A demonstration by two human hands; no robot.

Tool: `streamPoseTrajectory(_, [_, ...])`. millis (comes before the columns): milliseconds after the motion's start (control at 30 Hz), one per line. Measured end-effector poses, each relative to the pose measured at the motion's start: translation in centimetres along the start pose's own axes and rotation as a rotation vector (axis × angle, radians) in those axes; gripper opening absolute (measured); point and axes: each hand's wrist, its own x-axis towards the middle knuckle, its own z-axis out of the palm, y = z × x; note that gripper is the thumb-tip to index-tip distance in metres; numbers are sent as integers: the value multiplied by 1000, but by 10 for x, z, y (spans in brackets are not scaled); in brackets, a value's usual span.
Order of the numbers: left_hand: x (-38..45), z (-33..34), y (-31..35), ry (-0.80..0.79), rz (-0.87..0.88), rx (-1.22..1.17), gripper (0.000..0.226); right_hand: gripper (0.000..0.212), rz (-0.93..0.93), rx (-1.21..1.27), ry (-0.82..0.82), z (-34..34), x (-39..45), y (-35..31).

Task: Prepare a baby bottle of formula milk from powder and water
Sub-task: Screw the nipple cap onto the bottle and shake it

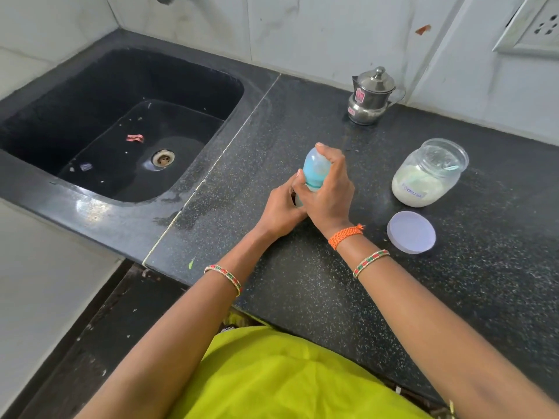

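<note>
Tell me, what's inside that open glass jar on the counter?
The glass jar holds white powder filling its lower half, with a pale scoop resting in it. Its lid lies beside it. How deep the scoop's bowl sits is hidden by the powder.

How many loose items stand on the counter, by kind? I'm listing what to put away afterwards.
Baby bottle, held by both hands: 1
Open glass jar of powder: 1
Loose jar lid: 1
Steel lidded pot: 1
Total: 4
</note>
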Motion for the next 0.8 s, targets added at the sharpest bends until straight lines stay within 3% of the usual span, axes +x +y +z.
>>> streamPoseTrajectory(133, [-2,1,1,-20,7,12,34,58,8,-15,-25,0,-7,2])
streamPoseTrajectory(400, [-3,1,4,-37,-45,42,46,90,23,-45,-293,-28,-7,17])
streamPoseTrajectory(567, [2,7,24,33,-70,215,39,100,291,225,-345,-45,10,17])
streamPoseTrajectory(700, [7,-3,39,-171,8,172,50,92,404,349,-346,-74,23,22])
streamPoseTrajectory(767, [11,-10,48,-149,-9,34,51,89,415,415,-283,-91,35,9])
streamPoseTrajectory(800, [15,-13,54,-78,-65,-84,51,87,394,491,-166,-100,46,0])
